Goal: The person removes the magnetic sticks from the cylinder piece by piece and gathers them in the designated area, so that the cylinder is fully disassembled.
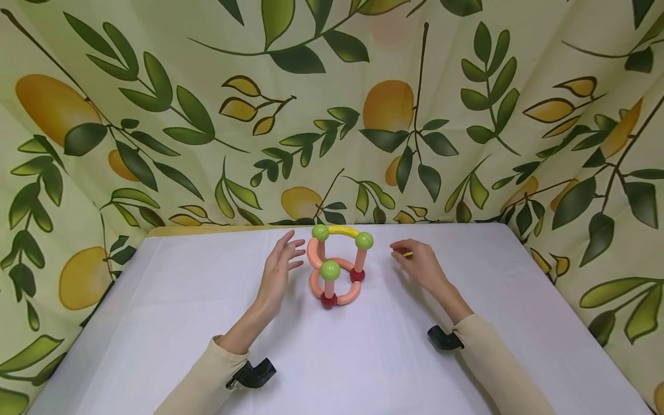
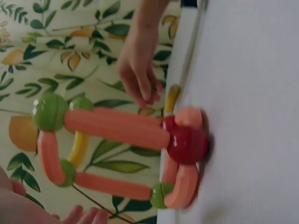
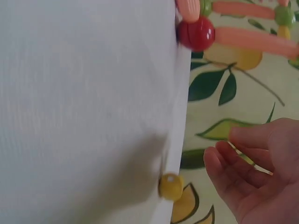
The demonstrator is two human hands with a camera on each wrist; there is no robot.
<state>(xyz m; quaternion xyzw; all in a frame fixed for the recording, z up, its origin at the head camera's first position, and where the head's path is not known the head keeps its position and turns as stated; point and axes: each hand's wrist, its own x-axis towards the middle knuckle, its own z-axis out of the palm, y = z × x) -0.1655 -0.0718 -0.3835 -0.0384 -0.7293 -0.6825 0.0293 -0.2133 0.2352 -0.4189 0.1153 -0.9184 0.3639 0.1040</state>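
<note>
A construction-toy frame point(image 1: 359, 260) stands on the white table, with pink sticks and curved pieces, green balls on top, red balls point(image 3: 196, 33) below and a yellow curved piece point(image 1: 343, 230) across its top. To its left my left hand point(image 1: 277, 276) hovers with fingers extended, apart from the frame and holding nothing. On the right, my right hand point(image 1: 422, 266) is above the table, its fingers loosely bent and nothing visible between them. Below and beyond it lies a separate yellow piece point(image 3: 171, 186), mostly hidden by the hand in the head view.
The table point(image 1: 363, 357) has a white cover. Behind it and at its sides hangs a curtain point(image 1: 332, 132) with a leaf and fruit print. A black wrist mount point(image 1: 252, 373) sits at the left sleeve, another black mount point(image 1: 445, 338) at the right.
</note>
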